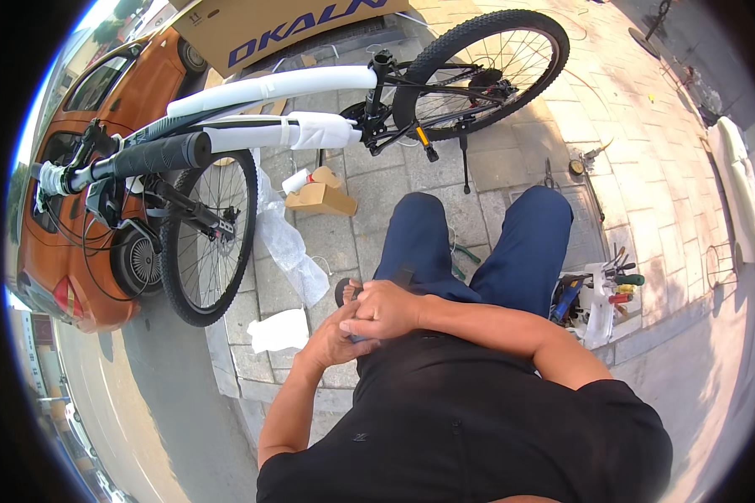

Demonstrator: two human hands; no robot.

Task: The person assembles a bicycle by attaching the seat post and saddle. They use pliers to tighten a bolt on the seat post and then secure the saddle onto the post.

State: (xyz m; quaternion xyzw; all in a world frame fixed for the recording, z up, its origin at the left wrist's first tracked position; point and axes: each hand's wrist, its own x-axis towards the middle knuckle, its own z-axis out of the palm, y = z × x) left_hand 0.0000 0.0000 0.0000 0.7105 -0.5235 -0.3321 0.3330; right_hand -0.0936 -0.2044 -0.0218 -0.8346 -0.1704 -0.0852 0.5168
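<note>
My left hand (334, 339) and my right hand (384, 310) are pressed together in front of my lap, both with curled fingers. The right hand lies over the left one and covers much of it. A dark rounded thing (341, 291) shows just beyond the fingers; its kind is hidden by the hands. To the front left stands a bicycle (432, 88) with white foam wrap on its frame and a black handlebar grip (164, 155) pointing toward me. Its kickstand (465, 163) is down near my knees.
A tray of hand tools (597, 293) stands at my right. On the paving are an opened small cardboard box (323, 199), clear plastic wrap (289, 251), a white sheet (278, 330) and a round gauge (576, 167). A large carton (268, 38) and an orange car (84, 210) stand behind the bicycle.
</note>
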